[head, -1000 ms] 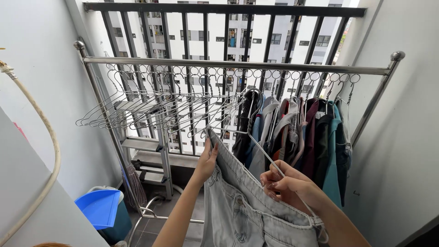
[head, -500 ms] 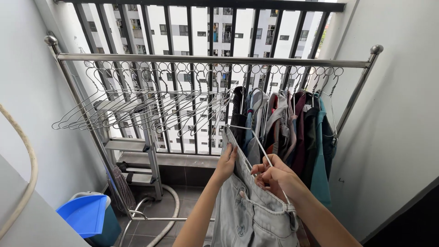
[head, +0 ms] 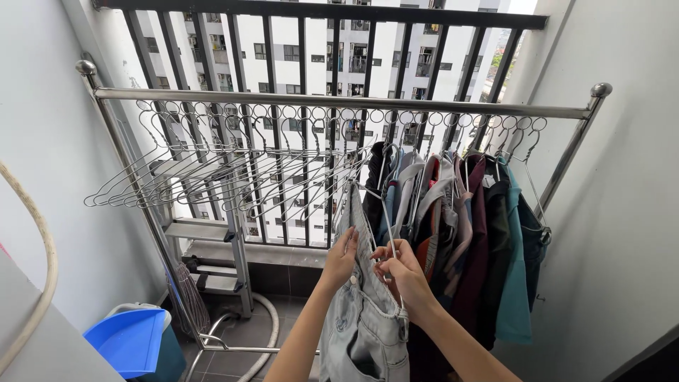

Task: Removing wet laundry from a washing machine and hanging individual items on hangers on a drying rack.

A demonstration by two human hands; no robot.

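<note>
Setting: balcony, steel drying rack before black railing.
Left grip: I see it pinching the pale jeans waistband.
Right grip: pinching the wire hanger.
Change: jeans now raised below the rack, beside hung clothes.

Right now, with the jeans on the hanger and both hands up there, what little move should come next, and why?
Probably let go gently and slide the jeans toward the hung clothes. The wire hanger seems to reach up to the rail, though its hook is hard to make out. The left hand and right hand both pinch the waistband, so checking that hook first seems wise.
</note>
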